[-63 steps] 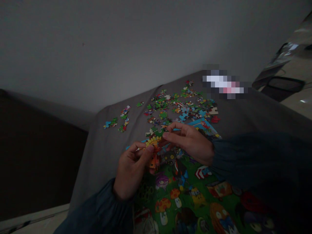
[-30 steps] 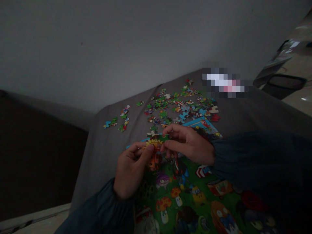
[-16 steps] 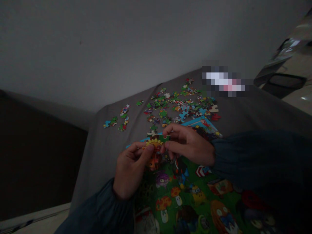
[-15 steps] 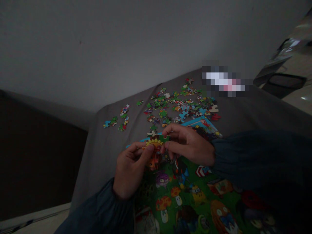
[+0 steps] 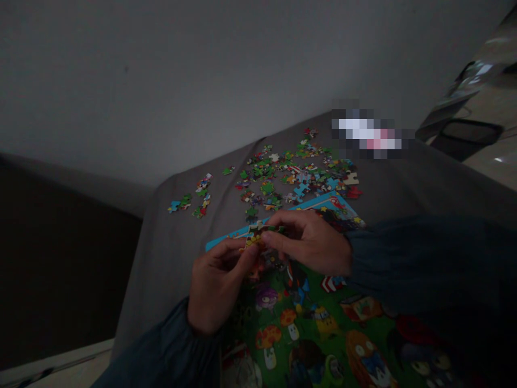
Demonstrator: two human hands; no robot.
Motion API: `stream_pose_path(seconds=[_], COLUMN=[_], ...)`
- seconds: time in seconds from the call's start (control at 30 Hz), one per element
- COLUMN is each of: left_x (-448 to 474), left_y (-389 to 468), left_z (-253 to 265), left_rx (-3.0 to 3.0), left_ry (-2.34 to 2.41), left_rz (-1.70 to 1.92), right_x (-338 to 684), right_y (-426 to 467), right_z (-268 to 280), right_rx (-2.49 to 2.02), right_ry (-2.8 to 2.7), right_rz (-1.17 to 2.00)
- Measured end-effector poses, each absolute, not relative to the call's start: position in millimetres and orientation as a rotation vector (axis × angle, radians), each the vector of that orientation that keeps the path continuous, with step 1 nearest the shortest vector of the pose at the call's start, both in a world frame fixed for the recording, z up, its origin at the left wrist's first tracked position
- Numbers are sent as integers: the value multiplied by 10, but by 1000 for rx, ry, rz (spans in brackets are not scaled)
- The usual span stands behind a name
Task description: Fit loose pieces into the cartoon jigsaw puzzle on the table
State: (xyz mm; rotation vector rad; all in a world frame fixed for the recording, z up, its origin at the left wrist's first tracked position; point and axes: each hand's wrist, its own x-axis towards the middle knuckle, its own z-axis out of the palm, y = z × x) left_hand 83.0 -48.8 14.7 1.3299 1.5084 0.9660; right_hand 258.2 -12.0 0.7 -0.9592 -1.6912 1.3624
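Note:
My left hand (image 5: pixel 220 283) is closed, thumb and fingers pinching small joined jigsaw puzzle pieces (image 5: pixel 254 236) with yellow petals and green parts. My right hand (image 5: pixel 305 240) pinches the same pieces from the other side, its thumb pressing on them next to my left thumb. The fingertips cover much of the pieces. Both hands are above a colourful picture sheet (image 5: pixel 307 315) with cartoon plants, mushrooms and a blue border. Part of that sheet is hidden under my hands and sleeves.
Many loose puzzle pieces (image 5: pixel 266 170) lie scattered on the grey cloth-covered table (image 5: pixel 177 269) beyond the sheet. A smaller group of pieces (image 5: pixel 202 194) lies to the left. A pale wall (image 5: pixel 161 81) rises behind the table, and a blurred-out object (image 5: pixel 365 132) sits at the back right.
My right hand has moved slightly left and its thumb now presses over the pieces close to my left thumb. The pieces have tilted, showing less of the yellow flower.

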Motion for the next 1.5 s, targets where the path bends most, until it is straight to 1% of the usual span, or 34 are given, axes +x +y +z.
stream_pose_path(seconds=[0.1,0.17,0.4,0.57,0.67,0.8,1.03,1.2,1.37,1.5], left_x=[836,837,812,753,724,703,679,671,649,667], left_y=[-493,-494,-473,-453,-435,-408,-404,-419,-417,-412], left_z=[142,144,150,117,109,100,73,67,47,37], left_rx=[1385,1396,1273,939,921,1036,1044,972,1073,1082], left_ry=[1549,1556,1489,1251,1153,1186,1187,1226,1354,1337], left_rz=[988,992,929,927,857,797,843,880,938,951], right_x=[2589,2591,2582,2591,2602,2604,2580,2581,2571,2559], right_y=[-120,-121,-100,-61,-43,-35,-26,-13,-17,-19], right_z=[17,26,28,3,6,19,-4,-12,18,13], right_rx=[-961,-955,-967,-1046,-1096,-1141,-1096,-1037,-1008,-966], right_ry=[-1747,-1740,-1698,-1588,-1534,-1445,-1188,-1124,-1079,-1066], right_rz=[1202,1171,1217,1289,1326,1394,1592,1615,1618,1621])
